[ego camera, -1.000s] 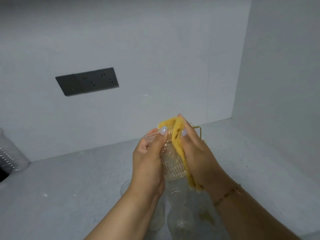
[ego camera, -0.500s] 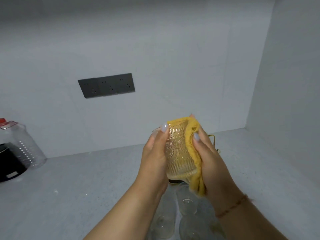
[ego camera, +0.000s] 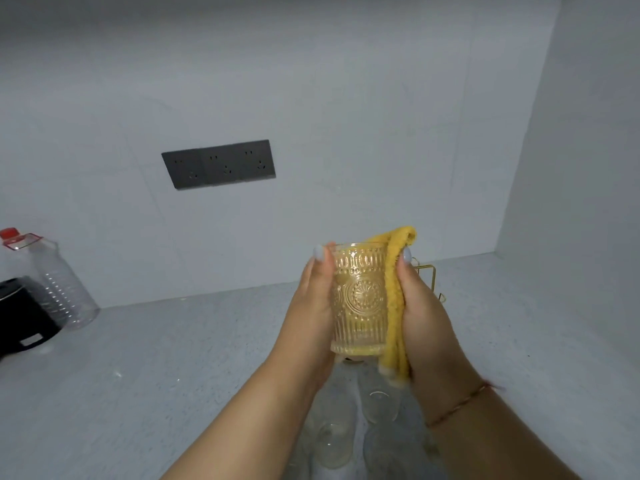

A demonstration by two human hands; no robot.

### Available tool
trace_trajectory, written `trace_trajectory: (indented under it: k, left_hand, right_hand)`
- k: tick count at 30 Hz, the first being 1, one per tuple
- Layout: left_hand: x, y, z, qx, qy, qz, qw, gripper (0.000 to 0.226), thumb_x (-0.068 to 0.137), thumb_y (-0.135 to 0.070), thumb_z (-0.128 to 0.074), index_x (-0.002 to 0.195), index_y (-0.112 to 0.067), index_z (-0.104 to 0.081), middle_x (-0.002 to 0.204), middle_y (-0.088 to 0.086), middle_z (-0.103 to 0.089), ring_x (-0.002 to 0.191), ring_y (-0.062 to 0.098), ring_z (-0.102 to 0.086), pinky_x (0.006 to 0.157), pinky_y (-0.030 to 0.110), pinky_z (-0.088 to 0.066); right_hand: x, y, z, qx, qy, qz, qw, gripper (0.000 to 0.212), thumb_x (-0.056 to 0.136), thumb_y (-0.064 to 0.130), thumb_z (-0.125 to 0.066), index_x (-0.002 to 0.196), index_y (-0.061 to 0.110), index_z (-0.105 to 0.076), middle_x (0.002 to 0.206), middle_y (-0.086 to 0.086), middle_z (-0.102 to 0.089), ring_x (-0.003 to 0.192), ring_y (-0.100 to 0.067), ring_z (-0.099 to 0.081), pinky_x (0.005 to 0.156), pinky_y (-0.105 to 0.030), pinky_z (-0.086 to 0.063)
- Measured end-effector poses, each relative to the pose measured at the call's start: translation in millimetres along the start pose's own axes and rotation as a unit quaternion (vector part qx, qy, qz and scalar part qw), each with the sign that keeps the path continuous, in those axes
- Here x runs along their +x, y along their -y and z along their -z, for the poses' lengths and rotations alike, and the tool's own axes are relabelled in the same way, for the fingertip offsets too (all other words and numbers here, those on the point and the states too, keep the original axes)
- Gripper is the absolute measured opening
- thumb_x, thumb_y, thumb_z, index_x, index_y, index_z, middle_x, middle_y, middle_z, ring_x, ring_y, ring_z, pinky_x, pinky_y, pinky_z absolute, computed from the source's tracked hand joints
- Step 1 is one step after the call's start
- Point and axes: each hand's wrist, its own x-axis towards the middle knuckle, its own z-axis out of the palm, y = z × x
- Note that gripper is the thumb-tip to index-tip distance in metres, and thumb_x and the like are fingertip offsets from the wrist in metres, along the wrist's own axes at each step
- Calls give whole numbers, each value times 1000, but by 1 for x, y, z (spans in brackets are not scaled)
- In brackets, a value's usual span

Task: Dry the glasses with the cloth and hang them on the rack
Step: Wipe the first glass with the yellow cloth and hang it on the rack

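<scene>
Pale grey walls meet in a corner at the upper right of the frame, above a speckled grey countertop [ego camera: 173,358] that runs bare across the left and centre. A dark grey triple socket plate [ego camera: 219,164] sits on the back wall, left of centre.

At centre frame, held up above the counter, is one embossed clear drinking glass [ego camera: 358,299], upright with its rim on top. The left hand [ego camera: 313,303] wraps its left side, fingers curled round it, one fingertip at the rim. The right hand [ego camera: 424,313] presses a folded yellow cloth [ego camera: 394,306] against the glass's right side and grips both; the cloth's top fold rises just above the rim and its ends hang below the base. A thin red cord circles the right wrist.

Behind the right hand, a bit of thin gold wire rack [ego camera: 427,271] shows, mostly hidden. Below the hands, near the bottom edge, stand at least three plain clear glasses [ego camera: 334,441], blurred and partly covered by the forearms; the exact count is unclear.

At the far left edge stand one clear plastic bottle with a red cap [ego camera: 59,282] and one black appliance [ego camera: 24,317] just beside it.
</scene>
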Motion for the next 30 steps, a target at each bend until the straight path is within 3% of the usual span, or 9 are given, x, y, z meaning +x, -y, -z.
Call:
trace_trajectory:
  k: [3,5,9,12,14,17,20,24,30]
  left_hand:
    - [-8,4,-5,102,-55,-68,991,94,62,-91,-39,142,-40,-39,131,-21,-53,118,-2,-52,98,20,-44]
    - [-11,5,-7,66,-29,-81,994,91,62,-79,-63,140,-42,-37,124,-18,-60,110,0,-61,92,22,-50]
    - [-3,5,7,-77,37,-64,994,98,44,-48,-89,131,-29,-50,113,-3,-73,105,16,-70,85,34,-59]
    - [1,5,16,-157,104,-23,982,112,43,-62,-90,139,-24,-48,127,4,-68,119,23,-63,98,43,-52]
    - [0,5,17,-130,81,-23,988,115,44,-75,-81,144,-31,-43,139,0,-60,125,19,-59,104,44,-49]
    - [-10,7,5,25,-9,-71,997,102,50,-92,-59,140,-47,-39,143,-15,-52,129,4,-52,109,39,-44]
    - [-18,10,-4,-26,11,-131,991,93,51,-68,-83,131,-38,-47,126,-6,-67,116,12,-64,90,28,-55]
    - [-11,5,2,-83,14,-125,989,91,49,-26,-90,131,-24,-49,113,2,-73,104,17,-71,78,24,-57]
    - [-6,8,3,-109,-24,-68,991,60,59,-29,-83,114,-15,-65,102,9,-76,96,28,-74,81,42,-59]
  right_hand:
    - [-10,-8,-10,-140,-94,121,978,58,77,66,-39,124,34,-48,110,16,-63,99,3,-61,90,-26,-51]
    - [-12,-7,-13,-189,-86,164,964,46,85,67,-37,120,39,-48,104,20,-64,96,7,-61,82,-18,-51]
    - [-7,7,-9,-103,20,69,992,59,82,69,-38,118,28,-61,111,0,-71,101,-15,-68,89,-40,-53]
    - [-8,6,-9,-30,34,4,999,63,79,67,-45,115,19,-66,110,-9,-72,103,-26,-68,96,-49,-48]
    - [-9,-1,-11,-18,1,28,999,62,79,64,-44,117,20,-64,111,-7,-71,104,-25,-67,96,-50,-47]
    - [-14,-2,-12,-84,-48,110,989,53,83,63,-39,116,29,-61,109,5,-71,102,-11,-67,93,-43,-51]
    - [-13,7,-16,-154,-24,157,975,45,84,56,-37,117,33,-58,109,7,-70,101,-8,-66,89,-35,-52]
    - [-2,8,-11,-117,30,50,991,60,82,67,-37,120,27,-62,114,0,-70,106,-18,-66,97,-45,-47]
    - [-4,-6,-7,-111,10,-3,994,58,82,67,-38,117,28,-64,113,-1,-71,106,-18,-66,98,-47,-47]
